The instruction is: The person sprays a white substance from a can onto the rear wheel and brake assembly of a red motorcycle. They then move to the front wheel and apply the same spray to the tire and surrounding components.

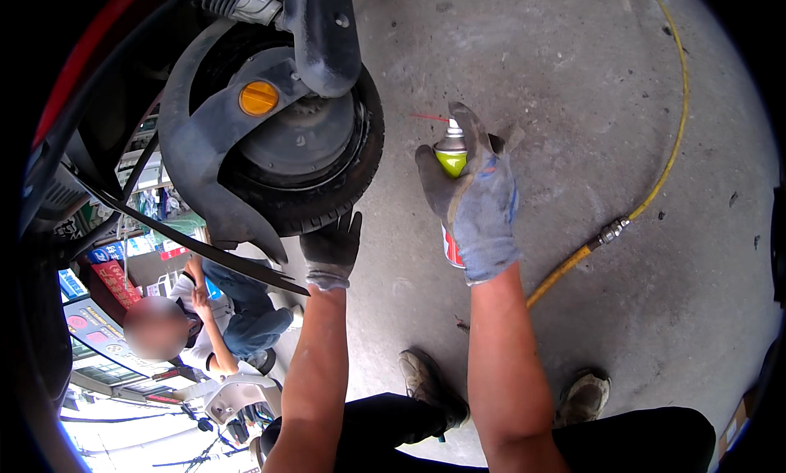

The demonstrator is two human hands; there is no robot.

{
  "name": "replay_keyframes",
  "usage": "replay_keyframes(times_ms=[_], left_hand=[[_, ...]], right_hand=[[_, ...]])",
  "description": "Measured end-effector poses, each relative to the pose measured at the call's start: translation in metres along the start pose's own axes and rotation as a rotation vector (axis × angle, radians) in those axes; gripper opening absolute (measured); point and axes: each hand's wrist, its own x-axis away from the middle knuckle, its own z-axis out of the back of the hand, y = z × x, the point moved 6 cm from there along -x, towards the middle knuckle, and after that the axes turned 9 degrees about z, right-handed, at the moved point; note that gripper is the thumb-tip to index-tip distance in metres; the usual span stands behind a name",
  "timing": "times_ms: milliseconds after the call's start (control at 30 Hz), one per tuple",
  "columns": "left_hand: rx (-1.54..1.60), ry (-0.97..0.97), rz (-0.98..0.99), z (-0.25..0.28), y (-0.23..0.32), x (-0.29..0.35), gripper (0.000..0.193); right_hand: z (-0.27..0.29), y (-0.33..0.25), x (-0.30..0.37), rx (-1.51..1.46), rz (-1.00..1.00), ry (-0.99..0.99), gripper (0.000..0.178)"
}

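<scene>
The scooter wheel [370, 146] is the landmark here, its black tyre facing the person and its hub framed by a dark curved arm [192, 158] with a round orange cap [258, 98]. The person's two gloved hands are well apart. The left hand [330, 248] is at the wheel's near edge, fingers spread and clasping nothing; whether its fingertips press on the tread cannot be told. To the right of the wheel, the right hand [485, 196] is wrapped around an aerosol spray can [450, 160], whose thin red straw [429, 117] points toward the wheel. Farther right of the wheel, a yellow hose [681, 105] with a metal coupling [612, 230] lies on the concrete floor [565, 88]. Another person [254, 309] sits beyond the wheel's lower left.
</scene>
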Motion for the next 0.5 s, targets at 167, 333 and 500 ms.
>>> replay_keyframes(times_ms=[167,333,500], left_hand=[[-0.063,-0.053,-0.233,0.019,0.031,0.006,0.055],[0.174,0.049,-0.245,0.028,0.055,0.033,0.059],[0.042,-0.026,-0.004,0.038,0.025,0.012,0.061]], right_hand=[[0.005,-0.003,-0.002,0.07,0.048,0.037,0.058],[-0.007,-0.005,0.008,-0.053,-0.024,-0.129,0.058],[-0.019,-0.002,0.018,-0.092,0.079,-0.221,0.057]])
